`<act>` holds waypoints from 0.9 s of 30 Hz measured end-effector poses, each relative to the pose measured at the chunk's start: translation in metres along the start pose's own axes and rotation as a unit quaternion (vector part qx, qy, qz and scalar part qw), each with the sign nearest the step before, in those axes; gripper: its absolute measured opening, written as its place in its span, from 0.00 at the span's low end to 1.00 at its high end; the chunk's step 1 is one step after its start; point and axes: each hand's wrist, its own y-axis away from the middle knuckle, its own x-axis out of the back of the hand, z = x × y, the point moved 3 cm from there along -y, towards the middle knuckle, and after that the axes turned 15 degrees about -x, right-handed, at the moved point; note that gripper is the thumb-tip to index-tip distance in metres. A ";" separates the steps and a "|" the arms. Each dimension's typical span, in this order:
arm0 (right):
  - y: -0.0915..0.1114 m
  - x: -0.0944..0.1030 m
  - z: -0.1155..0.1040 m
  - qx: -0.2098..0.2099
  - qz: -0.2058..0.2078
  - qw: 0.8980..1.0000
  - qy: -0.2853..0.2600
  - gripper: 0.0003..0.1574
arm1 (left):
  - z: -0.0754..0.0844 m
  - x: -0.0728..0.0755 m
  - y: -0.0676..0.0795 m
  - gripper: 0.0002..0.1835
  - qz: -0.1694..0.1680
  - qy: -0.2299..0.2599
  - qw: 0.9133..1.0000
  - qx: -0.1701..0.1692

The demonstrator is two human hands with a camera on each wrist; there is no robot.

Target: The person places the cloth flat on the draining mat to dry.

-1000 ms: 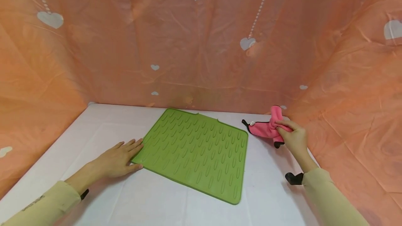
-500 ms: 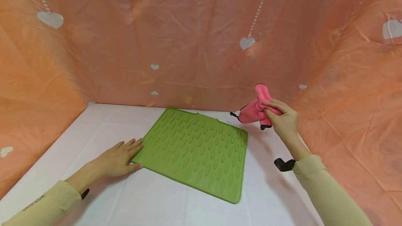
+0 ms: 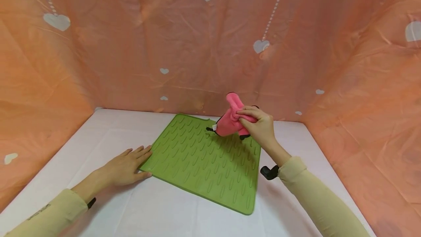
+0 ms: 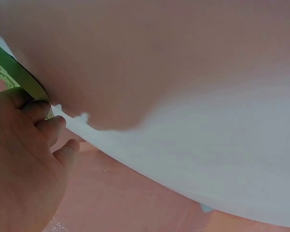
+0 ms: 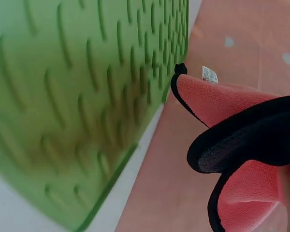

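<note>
My right hand [image 3: 260, 123] pinches a bunched pink cloth [image 3: 228, 123] with black edging, a black hanging loop and a small white tag [image 5: 210, 75]. It holds the cloth above the back part of a green mat [image 3: 204, 164] with raised oval ridges, and the cloth's shadow falls on the mat. In the right wrist view the cloth's folds hang beside the mat. My left hand [image 3: 123, 167] lies with fingers extended at the mat's left corner, fingertips on its edge. The left wrist view shows this hand [image 4: 26, 154] close by the green rim [image 4: 24, 77].
A white table surface [image 3: 158, 211] lies under the mat. Orange sheeting with pale hearts [image 3: 184, 46] rises behind the table and along both sides. A black wrist mount [image 3: 269, 172] sticks out from the right sleeve.
My right hand has lifted the pink cloth off the table at the right and carried it left, over the mat. My left hand and the mat stay in place.
</note>
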 end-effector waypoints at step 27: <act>0.039 -0.106 0.019 0.002 -0.299 0.947 0.117 0.14 | -0.002 -0.002 0.001 0.45 -0.001 0.004 1.000 0.001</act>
